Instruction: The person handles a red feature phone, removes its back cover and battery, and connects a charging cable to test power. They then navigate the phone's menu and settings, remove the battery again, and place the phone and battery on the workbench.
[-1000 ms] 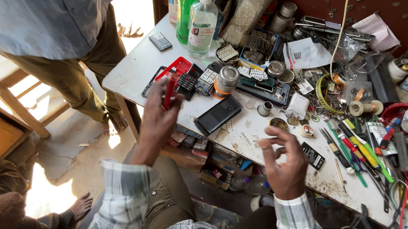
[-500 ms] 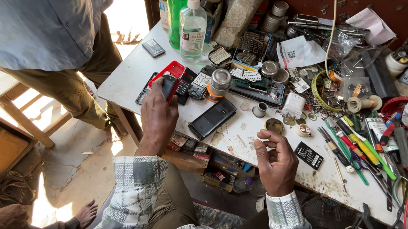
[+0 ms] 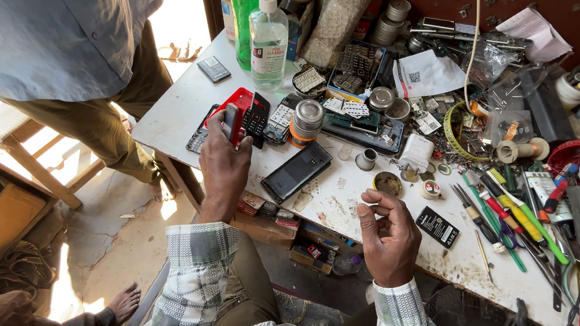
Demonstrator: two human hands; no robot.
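Note:
My left hand [image 3: 224,165] rests on the near left part of the white worktable [image 3: 177,106] and grips a slim red phone [image 3: 232,120] upright, beside a small black keypad phone [image 3: 258,118] and a red case. A larger black phone [image 3: 296,172] lies flat just right of that hand. My right hand [image 3: 388,236] hovers at the table's front edge, palm up and fingers curled, pinching a small white piece [image 3: 369,204] between thumb and forefinger. A black battery [image 3: 437,226] lies next to it.
Another person in a blue-grey shirt [image 3: 39,19] stands at the left by a wooden stool [image 3: 35,163]. A green bottle [image 3: 244,1] and a clear spray bottle [image 3: 269,37] stand at the back. Screwdrivers and brushes [image 3: 506,214], tins, parts and wires crowd the right.
My left hand stays on the red phone. My right hand has curled its fingers tighter and drawn slightly back toward the table's front edge.

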